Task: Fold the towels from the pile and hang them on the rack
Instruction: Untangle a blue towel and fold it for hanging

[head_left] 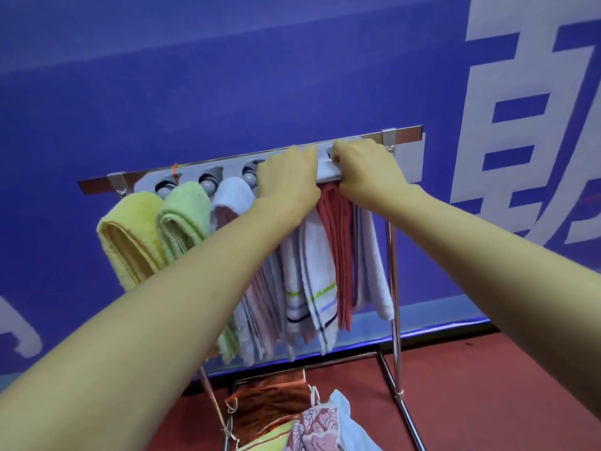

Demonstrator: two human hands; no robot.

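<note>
Vertically lengthwise, red towel (338, 229) on rack (405, 130).

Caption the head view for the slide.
Left hand grips the white holder strip, right hand beside it above a red towel; other towels hang alongside.

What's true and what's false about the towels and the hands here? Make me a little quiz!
1. The yellow towel hangs at the left end of the rack. True.
2. Both hands are down by the floor. False: the left hand and right hand are up at the white holder.
3. A red towel hangs just below the hands. True.
4. The wall is green. False: it is blue.
5. A pile of towels lies under the rack. True.
</note>
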